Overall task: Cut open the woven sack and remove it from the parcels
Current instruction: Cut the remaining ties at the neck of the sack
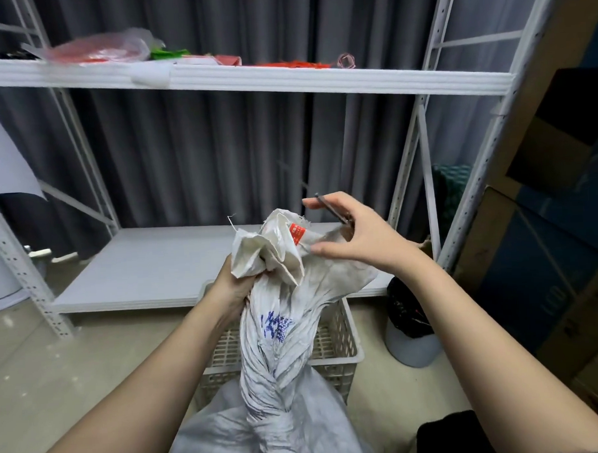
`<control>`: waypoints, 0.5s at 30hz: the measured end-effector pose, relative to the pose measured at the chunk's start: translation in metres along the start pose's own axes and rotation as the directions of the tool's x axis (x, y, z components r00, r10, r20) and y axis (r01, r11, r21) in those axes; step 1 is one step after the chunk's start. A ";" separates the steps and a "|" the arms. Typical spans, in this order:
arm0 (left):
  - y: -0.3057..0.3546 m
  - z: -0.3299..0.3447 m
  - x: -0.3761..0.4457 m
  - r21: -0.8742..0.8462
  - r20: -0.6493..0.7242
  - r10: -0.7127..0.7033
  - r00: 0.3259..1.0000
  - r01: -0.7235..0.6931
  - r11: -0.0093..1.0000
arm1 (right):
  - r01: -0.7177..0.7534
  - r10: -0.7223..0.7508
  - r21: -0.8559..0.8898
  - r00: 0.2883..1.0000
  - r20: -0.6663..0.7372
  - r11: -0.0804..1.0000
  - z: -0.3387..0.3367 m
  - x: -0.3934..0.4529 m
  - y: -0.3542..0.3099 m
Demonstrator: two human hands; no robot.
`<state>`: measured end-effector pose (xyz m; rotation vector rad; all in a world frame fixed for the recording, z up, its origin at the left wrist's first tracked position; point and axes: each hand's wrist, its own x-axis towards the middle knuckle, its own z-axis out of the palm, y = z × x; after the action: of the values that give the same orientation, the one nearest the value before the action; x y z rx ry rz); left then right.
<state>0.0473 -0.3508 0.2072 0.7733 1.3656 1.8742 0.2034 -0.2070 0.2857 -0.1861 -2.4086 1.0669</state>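
Observation:
A white woven sack [279, 357] with blue print stands in front of me, its neck twisted and bunched upward. A red tag [298, 234] sits near its crumpled top. My left hand [233, 285] grips the gathered neck from the left, just under the top folds. My right hand [353, 236] hovers at the sack's top right and holds a thin dark blade tool [331, 209], probably scissors or a cutter, between thumb and fingers. The parcels are hidden inside the sack.
A white plastic crate [343, 340] stands on the floor behind the sack. A white metal rack [284, 79] rises beyond it, with red and green items on its upper shelf. A bin with a black liner [410, 331] and cardboard boxes [547, 284] are at the right.

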 end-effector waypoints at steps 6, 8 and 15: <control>0.007 -0.001 -0.001 -0.052 0.096 -0.096 0.991 0.102 0.993 | -0.059 0.086 -0.149 0.980 0.177 0.987 0.002 0.008 0.005; 0.011 -0.001 -0.006 -0.072 0.162 -0.099 0.982 0.112 0.991 | -0.127 0.146 -0.160 0.983 0.115 0.979 -0.001 0.009 0.009; 0.032 -0.003 -0.005 0.181 -0.162 0.059 0.985 -0.029 0.983 | -0.343 0.336 0.079 0.804 -0.491 0.936 0.013 0.002 0.028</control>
<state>0.0427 -0.3634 0.2368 0.7532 1.6518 1.9051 0.1934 -0.1962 0.2589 -0.8256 -1.9450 0.9966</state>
